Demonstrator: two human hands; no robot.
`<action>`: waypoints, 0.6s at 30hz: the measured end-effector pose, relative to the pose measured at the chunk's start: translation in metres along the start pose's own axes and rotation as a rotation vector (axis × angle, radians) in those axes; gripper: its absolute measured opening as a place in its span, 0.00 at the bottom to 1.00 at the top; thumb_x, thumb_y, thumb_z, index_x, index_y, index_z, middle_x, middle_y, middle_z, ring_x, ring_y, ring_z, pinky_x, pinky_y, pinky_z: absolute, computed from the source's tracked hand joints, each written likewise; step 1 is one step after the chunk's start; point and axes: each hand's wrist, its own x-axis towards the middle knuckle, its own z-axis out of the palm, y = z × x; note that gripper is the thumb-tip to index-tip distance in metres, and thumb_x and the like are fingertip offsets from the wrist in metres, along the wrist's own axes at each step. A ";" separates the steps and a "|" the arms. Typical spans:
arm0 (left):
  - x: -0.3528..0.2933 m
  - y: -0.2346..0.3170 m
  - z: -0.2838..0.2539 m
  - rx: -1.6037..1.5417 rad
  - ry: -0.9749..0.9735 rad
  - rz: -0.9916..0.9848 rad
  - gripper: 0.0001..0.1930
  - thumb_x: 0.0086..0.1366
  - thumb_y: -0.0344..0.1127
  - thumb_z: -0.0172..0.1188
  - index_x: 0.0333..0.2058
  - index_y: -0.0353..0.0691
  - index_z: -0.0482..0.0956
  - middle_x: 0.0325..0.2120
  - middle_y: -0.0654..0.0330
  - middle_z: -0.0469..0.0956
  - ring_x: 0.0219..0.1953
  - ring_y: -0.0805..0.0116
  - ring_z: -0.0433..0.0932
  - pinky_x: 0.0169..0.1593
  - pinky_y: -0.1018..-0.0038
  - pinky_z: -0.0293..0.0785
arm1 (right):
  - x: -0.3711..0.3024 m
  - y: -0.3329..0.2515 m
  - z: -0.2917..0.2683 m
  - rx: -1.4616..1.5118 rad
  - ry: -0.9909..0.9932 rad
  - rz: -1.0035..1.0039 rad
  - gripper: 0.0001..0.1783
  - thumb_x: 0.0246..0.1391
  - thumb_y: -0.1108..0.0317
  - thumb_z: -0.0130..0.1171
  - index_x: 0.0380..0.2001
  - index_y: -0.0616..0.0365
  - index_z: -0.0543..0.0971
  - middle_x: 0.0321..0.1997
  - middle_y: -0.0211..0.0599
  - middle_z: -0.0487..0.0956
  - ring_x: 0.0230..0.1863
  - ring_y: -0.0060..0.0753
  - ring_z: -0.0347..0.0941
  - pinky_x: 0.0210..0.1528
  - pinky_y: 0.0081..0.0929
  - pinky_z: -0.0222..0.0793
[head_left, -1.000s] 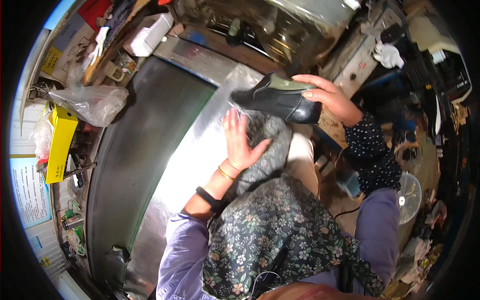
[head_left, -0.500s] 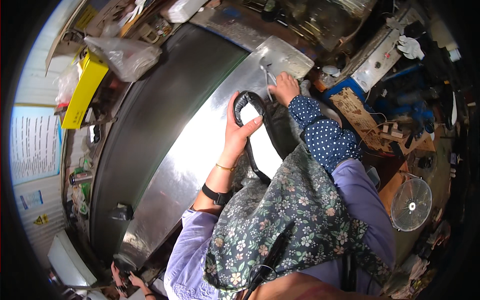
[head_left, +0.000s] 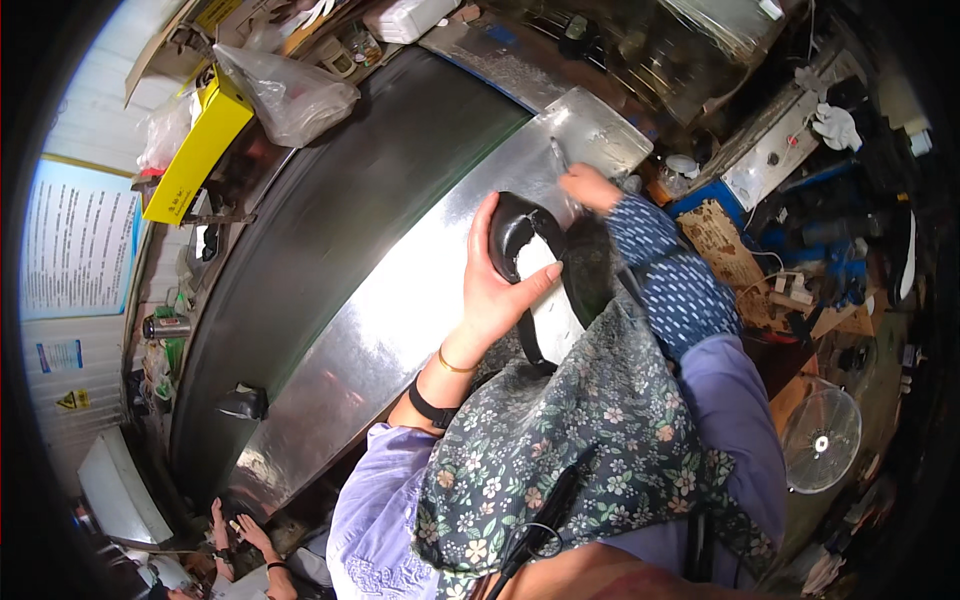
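A black shoe (head_left: 513, 222) with a white sole face turned up rests over my lap, its far end raised. My left hand (head_left: 492, 290) is closed around it, fingers along the outer side and thumb over the white face. Farther off to the right, my right hand (head_left: 590, 188) is closed on a slim metal pair of pliers (head_left: 558, 155) above the shiny metal bench top (head_left: 385, 290). The handles are mostly hidden by the fingers. A floral apron (head_left: 560, 440) covers my lap under the shoe.
A dark conveyor belt (head_left: 330, 190) runs beyond the bench top, with a small black item (head_left: 243, 402) on it. Another person's hands (head_left: 245, 535) are at the lower left. A yellow box (head_left: 200, 150) stands on the far shelf; a round fan (head_left: 822, 440) is at my right.
The shoe has tilted in my left hand, so more of its black rounded end shows. My right hand has moved a little outward with the pliers. The whole view has shifted slightly.
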 end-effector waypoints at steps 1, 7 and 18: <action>-0.001 0.000 -0.002 0.072 0.021 0.026 0.54 0.47 0.36 0.78 0.68 0.36 0.52 0.61 0.50 0.61 0.62 0.59 0.65 0.65 0.65 0.63 | -0.019 -0.001 -0.010 0.242 -0.092 -0.030 0.17 0.58 0.64 0.56 0.45 0.67 0.78 0.43 0.41 0.77 0.42 0.33 0.76 0.49 0.32 0.72; -0.002 0.000 -0.001 0.175 -0.007 0.016 0.55 0.41 0.35 0.77 0.66 0.37 0.53 0.59 0.46 0.61 0.62 0.50 0.64 0.65 0.61 0.63 | -0.187 -0.026 -0.055 0.707 -0.207 -0.190 0.11 0.63 0.69 0.56 0.44 0.65 0.73 0.32 0.27 0.73 0.32 0.20 0.73 0.37 0.22 0.72; 0.000 0.028 0.031 0.533 -0.017 0.057 0.53 0.40 0.34 0.77 0.64 0.35 0.55 0.59 0.47 0.61 0.62 0.52 0.65 0.65 0.64 0.63 | -0.267 -0.048 -0.025 -0.163 0.316 -0.547 0.25 0.45 0.84 0.52 0.52 0.70 0.73 0.63 0.54 0.66 0.60 0.55 0.64 0.63 0.43 0.61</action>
